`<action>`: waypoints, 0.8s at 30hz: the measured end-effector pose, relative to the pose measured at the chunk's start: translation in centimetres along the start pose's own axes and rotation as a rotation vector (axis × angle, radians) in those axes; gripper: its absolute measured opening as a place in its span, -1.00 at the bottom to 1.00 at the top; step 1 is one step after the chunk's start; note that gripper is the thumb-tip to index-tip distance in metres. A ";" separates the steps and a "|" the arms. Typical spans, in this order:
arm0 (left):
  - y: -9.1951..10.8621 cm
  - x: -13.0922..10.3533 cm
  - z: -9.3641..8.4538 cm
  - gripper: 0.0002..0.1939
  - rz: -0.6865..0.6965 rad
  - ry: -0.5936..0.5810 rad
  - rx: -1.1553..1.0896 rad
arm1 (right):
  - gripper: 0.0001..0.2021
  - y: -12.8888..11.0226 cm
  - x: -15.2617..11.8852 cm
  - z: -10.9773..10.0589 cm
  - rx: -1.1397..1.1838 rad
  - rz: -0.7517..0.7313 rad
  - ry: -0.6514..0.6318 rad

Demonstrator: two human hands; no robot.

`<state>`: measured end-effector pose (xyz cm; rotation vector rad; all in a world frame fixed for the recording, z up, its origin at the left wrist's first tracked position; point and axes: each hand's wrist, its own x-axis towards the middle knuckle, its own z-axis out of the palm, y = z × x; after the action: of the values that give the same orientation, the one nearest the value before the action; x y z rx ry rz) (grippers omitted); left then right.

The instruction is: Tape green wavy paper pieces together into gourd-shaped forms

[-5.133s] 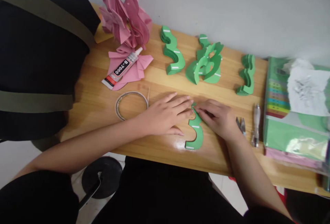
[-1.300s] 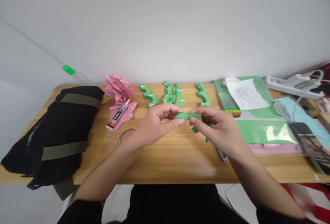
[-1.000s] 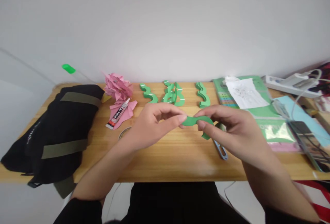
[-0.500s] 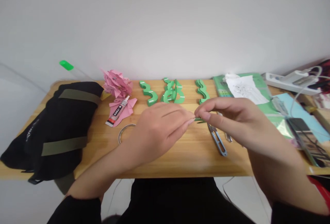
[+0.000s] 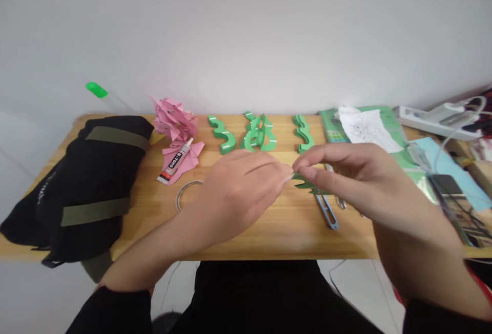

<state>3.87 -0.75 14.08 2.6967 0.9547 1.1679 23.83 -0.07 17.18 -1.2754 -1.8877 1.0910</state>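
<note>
My left hand (image 5: 246, 185) and my right hand (image 5: 346, 175) meet fingertip to fingertip over the table. Both are pinched on a small piece of green paper (image 5: 303, 184), mostly hidden behind the fingers; its jagged edge shows below the right fingertips. Just under it on the table lie blue thread snips (image 5: 326, 212). Beyond the hands stand wavy green paper strips: one stack (image 5: 223, 134) on the left, a looped cluster (image 5: 258, 134) in the middle and another stack (image 5: 302, 133) on the right.
Left of my hands, a B-7000 glue tube (image 5: 176, 162) lies on pink paper, before a crumpled pink paper bundle (image 5: 177, 119). A tape roll (image 5: 179, 196) sits by my left wrist. A black bag (image 5: 96, 185) covers the left end; a phone (image 5: 451, 201) and power strip (image 5: 418, 119) lie right.
More of the green paper now shows below my right fingertips, tilted into view. Both hands keep their pinch in nearly the same place, and the camera view has shifted slightly.
</note>
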 end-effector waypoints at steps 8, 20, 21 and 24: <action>0.0 0.0 0.1 -0.79 -0.109 -0.029 -0.037 | -0.86 0.2 -0.3 0.5 -0.062 -0.039 0.074; 0.2 0.7 -0.1 -0.87 -0.257 -0.071 -0.203 | -0.89 -0.4 -1.2 0.9 -0.442 -0.333 0.178; 0.3 0.7 -0.2 -0.87 -0.261 -0.073 -0.213 | -0.90 -0.4 -1.2 0.9 -0.472 -0.364 0.189; 0.3 0.9 -0.3 -0.86 -0.276 -0.073 -0.249 | -0.91 -0.4 -1.2 0.9 -0.553 -0.446 0.208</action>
<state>4.26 -0.56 14.93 2.3102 1.0514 1.0481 23.31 -1.52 17.08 -1.0998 -2.2381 0.2009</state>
